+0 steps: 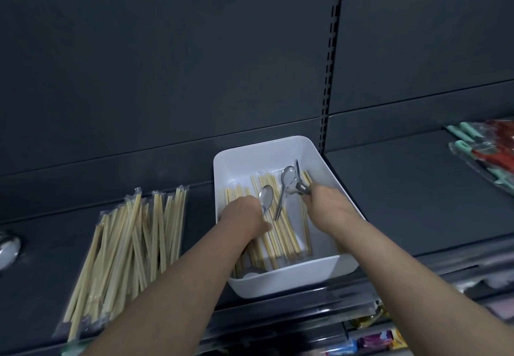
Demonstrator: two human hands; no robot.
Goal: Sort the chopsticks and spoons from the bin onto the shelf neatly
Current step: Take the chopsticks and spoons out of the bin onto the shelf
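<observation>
Bin [278, 150] white, on shelf [389, 189], loose chopsticks [283, 233] inside | left hand [244, 216] in bin, curled round spoon [265, 196] | right hand [325, 202] in bin, holds bunch of spoons [290, 179] tight | wrapped chopsticks [130, 244] piled on shelf, left of bin

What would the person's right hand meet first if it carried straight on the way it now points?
Probably the far wall of the white bin, struck first by the spoons the right hand grips; depth is unclear.
</observation>
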